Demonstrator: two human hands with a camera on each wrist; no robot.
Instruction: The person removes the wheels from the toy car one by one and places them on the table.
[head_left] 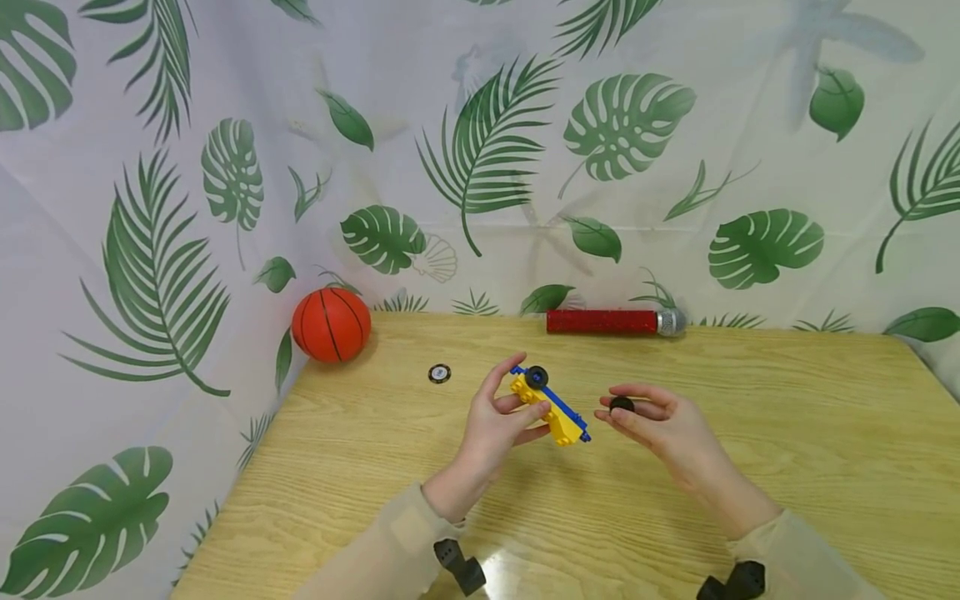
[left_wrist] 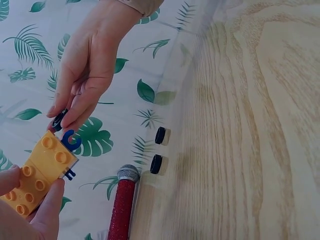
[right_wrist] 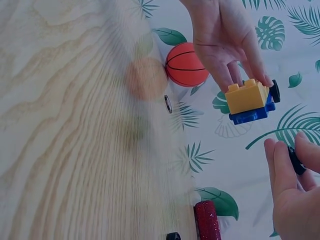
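My left hand (head_left: 491,429) holds a yellow toy brick car (head_left: 561,423) with a blue chassis above the table, tilted, thumb against its side. One black wheel (head_left: 537,377) is fitted at the end nearer the fingertips. A blue hook-shaped fitting (left_wrist: 71,141) at the other end carries no wheel. To the right, my right hand (head_left: 667,429) pinches a loose black wheel (head_left: 622,406) between thumb and fingers, a short gap from the car. Two more black wheels (left_wrist: 160,135) stand on the table in the left wrist view; the head view does not show them.
At the back right lies a red glitter microphone (head_left: 603,322) with a silver head. An orange basketball (head_left: 332,325) sits at the table's back left corner. Between ball and car lies a small round black-and-white disc (head_left: 439,373). A leaf-print curtain (head_left: 480,167) hangs behind the wooden table (head_left: 360,483).
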